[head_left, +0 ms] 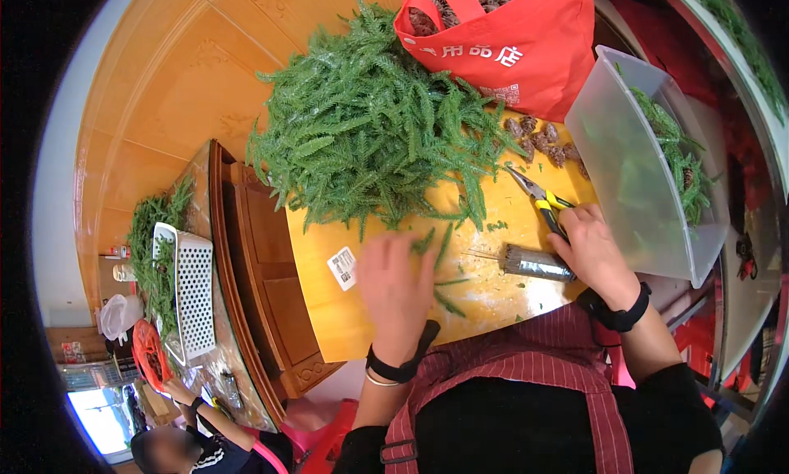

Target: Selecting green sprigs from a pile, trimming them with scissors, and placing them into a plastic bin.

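Note:
My left hand (393, 283), smeared by motion, is over the near left part of the yellow table, beside loose green sprigs (445, 297). Whether its fingers grip a sprig cannot be made out. On the right, my right hand (593, 248) is closed around the handles of the pliers (538, 196), which have yellow and black grips and jaws pointing away to the left. Just below that hand lies a dark bundle of thin wire (536, 262), a few strands sticking out to its left. A big heap of artificial pine sprigs (370, 137) covers the far part of the table.
Several pine cones (542, 141) lie beside a red bag (526, 46) filled with more cones. A translucent bin (625, 170) holding greenery stands at the right. A white label (342, 268) lies on the yellow table (329, 326). At left, another person (222, 441) works near a white basket (196, 297).

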`<action>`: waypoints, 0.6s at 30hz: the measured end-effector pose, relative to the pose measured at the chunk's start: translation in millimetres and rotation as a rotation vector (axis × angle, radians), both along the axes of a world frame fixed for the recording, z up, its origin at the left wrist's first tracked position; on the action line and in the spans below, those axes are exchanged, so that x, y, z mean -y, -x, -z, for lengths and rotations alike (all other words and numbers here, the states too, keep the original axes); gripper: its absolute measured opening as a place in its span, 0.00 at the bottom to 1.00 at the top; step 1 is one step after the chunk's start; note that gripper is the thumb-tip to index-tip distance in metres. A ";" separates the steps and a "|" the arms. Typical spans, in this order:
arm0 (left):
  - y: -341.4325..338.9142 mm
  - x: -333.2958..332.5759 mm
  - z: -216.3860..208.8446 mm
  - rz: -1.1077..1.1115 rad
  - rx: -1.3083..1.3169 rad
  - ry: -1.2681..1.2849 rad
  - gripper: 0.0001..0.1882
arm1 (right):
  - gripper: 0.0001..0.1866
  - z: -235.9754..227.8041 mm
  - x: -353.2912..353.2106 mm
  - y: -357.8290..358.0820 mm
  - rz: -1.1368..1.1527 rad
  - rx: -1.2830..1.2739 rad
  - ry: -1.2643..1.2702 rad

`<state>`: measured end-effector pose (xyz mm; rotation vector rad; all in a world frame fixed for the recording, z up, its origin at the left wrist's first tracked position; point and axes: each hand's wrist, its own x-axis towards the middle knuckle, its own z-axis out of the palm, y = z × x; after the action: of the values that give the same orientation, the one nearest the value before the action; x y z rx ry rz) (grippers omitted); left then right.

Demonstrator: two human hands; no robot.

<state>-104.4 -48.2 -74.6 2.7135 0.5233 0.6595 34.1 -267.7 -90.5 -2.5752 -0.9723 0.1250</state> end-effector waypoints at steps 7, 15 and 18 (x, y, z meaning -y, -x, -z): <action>-20.1 20.3 18.3 0.384 -0.159 0.163 0.10 | 0.12 -12.4 -11.0 -12.9 -0.048 -0.124 0.111; -18.8 13.5 17.6 0.382 -0.108 0.335 0.03 | 0.09 24.0 -38.1 -64.1 0.086 0.215 0.026; -15.0 5.3 9.0 0.360 -0.174 0.478 0.03 | 0.07 30.1 -38.5 -68.3 0.097 0.245 0.098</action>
<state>-89.5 -53.6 -83.6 2.3273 0.1859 0.1740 102.4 -229.2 -120.6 -2.7697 -0.9421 -0.1779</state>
